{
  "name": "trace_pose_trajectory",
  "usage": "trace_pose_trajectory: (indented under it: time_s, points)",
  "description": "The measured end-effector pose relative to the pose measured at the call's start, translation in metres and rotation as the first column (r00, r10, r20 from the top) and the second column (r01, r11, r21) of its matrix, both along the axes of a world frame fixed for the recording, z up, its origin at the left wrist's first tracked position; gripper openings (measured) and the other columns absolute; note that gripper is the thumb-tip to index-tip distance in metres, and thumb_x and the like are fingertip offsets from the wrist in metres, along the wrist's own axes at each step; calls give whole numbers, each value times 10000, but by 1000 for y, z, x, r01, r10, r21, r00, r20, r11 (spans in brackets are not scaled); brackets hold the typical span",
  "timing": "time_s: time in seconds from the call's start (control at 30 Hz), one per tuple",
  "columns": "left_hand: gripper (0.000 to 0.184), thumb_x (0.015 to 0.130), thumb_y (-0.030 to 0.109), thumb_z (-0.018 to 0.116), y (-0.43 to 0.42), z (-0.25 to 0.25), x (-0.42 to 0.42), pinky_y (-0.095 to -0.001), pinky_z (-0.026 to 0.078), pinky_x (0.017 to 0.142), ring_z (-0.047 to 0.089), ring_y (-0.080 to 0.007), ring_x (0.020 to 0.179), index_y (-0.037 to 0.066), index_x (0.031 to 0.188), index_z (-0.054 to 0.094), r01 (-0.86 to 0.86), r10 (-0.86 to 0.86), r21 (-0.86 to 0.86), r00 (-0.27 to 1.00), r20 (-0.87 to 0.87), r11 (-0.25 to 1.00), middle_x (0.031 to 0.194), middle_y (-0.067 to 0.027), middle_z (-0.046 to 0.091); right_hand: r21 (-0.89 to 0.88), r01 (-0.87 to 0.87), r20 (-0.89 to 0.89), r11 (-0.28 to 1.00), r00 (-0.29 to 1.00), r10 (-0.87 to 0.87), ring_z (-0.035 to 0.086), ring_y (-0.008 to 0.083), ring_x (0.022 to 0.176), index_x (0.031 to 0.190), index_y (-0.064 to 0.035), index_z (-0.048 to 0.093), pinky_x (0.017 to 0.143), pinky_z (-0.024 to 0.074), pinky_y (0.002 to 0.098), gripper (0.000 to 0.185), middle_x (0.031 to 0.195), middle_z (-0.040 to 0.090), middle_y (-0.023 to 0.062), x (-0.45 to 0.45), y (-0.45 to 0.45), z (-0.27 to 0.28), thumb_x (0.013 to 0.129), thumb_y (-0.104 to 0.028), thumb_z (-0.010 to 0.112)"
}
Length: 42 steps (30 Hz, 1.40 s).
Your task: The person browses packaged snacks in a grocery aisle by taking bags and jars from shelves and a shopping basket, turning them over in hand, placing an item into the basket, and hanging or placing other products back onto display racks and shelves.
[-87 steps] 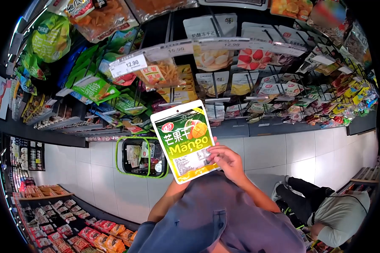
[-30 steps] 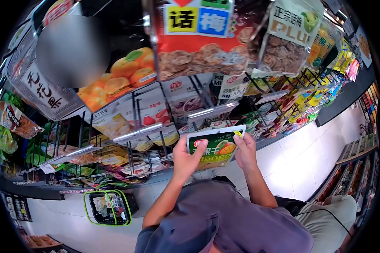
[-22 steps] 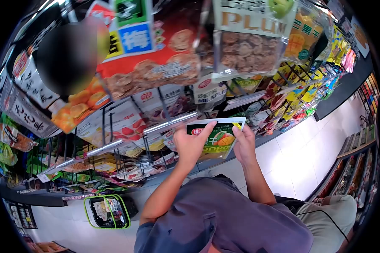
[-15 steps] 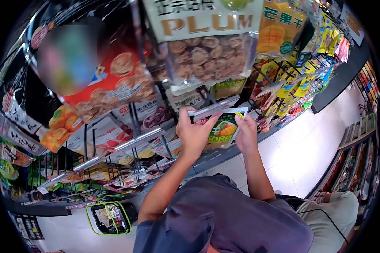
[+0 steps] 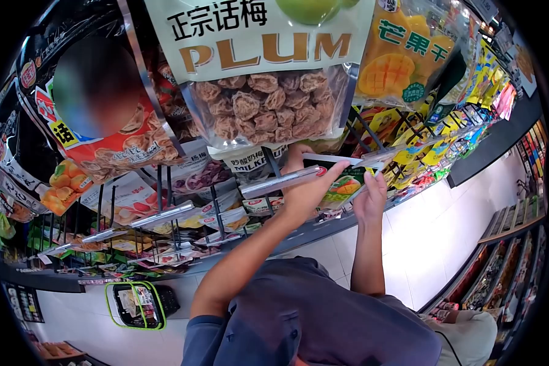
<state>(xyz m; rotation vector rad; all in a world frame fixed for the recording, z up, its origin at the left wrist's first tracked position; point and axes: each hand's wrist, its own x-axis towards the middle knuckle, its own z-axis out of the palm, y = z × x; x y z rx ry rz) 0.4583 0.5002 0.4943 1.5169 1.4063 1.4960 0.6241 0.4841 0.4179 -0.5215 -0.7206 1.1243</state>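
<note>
Both my hands are on a dark green dried mango packet, tilted below the hanging bags. My left hand grips its left side, thumb laid across the front; some of its fingers are hidden behind the packet and under the plum bag. My right hand pinches the packet's right corner between thumb and fingers. A clear price-label holder on a rack hook crosses in front of my left hand. Just above hangs a large dried plum bag, with a yellow dried mango bag to its right.
Black and red snack bags hang at the left. Metal hooks with label holders stick out of the rack. A green-rimmed black basket stands on the pale floor. More shelves line the right side.
My hands and the mango packet have moved right and closer to the rack. My left fingers now reach up under the plum bag. The view has shifted, and the plum bag looks larger.
</note>
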Motion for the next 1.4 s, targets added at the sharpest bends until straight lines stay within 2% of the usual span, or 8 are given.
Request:
trace_pose_trajectory:
  time_s: [0.17, 0.33, 0.47, 0.57, 0.63, 0.93, 1.2, 1.4]
  points:
    - [643, 668, 449, 844, 5, 9, 11, -390, 524, 658, 660, -309, 704, 19, 1020, 521, 91, -90, 19, 994, -55, 996, 825, -138, 657, 42, 43, -32, 998, 999, -42, 606, 242, 1090, 1240, 25, 498, 991, 461, 390, 315, 1186, 613, 153, 12, -1, 12, 941, -67, 536]
    - [629, 665, 496, 818, 22, -1, 26, -404, 506, 691, 647, -309, 734, 5, 992, 600, -7, 34, 155, 985, -172, 988, 835, -133, 663, 36, 79, -20, 996, 997, -78, 578, 246, 1122, 1300, 7, 441, 996, 452, 402, 388, 1222, 582, 144, 16, 6, 19, 946, -111, 547]
    - [622, 645, 532, 819, 19, 7, 29, -418, 507, 699, 648, -314, 739, 3, 913, 632, 65, -64, 50, 998, -17, 997, 810, -139, 666, 68, 71, 14, 995, 997, -72, 588, 231, 1104, 1286, 9, 456, 992, 456, 392, 362, 1200, 595, 137, 24, 9, 18, 955, -115, 535]
    - [606, 625, 534, 833, 24, -1, 35, -407, 514, 702, 656, -309, 728, 3, 851, 649, 33, -30, 38, 996, -79, 999, 789, -141, 673, 52, 97, 24, 994, 995, -98, 596, 216, 1088, 1270, 12, 470, 985, 462, 382, 336, 1179, 607, 130, 31, 10, 19, 965, -117, 525]
    - [532, 617, 341, 911, 26, -2, 39, -333, 493, 641, 609, -177, 664, 67, 886, 543, 65, -61, 82, 997, -54, 995, 736, -60, 610, 36, 130, 15, 991, 991, -131, 602, 212, 1078, 1258, 18, 481, 979, 467, 375, 319, 1166, 615, 127, 35, 11, 19, 971, -117, 517]
    - [481, 630, 308, 909, 24, 1, 33, -314, 473, 575, 583, -170, 586, 70, 838, 546, -1, 21, 264, 997, -70, 965, 684, -50, 599, 31, 87, 84, 996, 992, -89, 595, 218, 1102, 1233, 39, 498, 991, 455, 366, 307, 1192, 610, 150, 42, 10, 24, 972, -120, 520]
    - [462, 665, 357, 879, 19, 24, 27, -309, 477, 580, 594, -176, 598, 49, 816, 569, 77, -81, 72, 995, 51, 994, 698, -62, 619, -4, 93, 107, 996, 990, -92, 602, 189, 1065, 1187, 37, 540, 977, 458, 351, 264, 1158, 624, 135, 40, 16, 25, 975, -120, 519]
    - [452, 706, 417, 838, 28, 13, 24, -310, 484, 580, 610, -180, 585, 34, 788, 611, 17, -16, 24, 998, -62, 1000, 694, -68, 645, -111, 475, 422, 873, 818, -391, 599, 162, 1061, 1188, 43, 540, 919, 493, 289, 260, 1171, 617, 119, 22, 14, 15, 967, -94, 538]
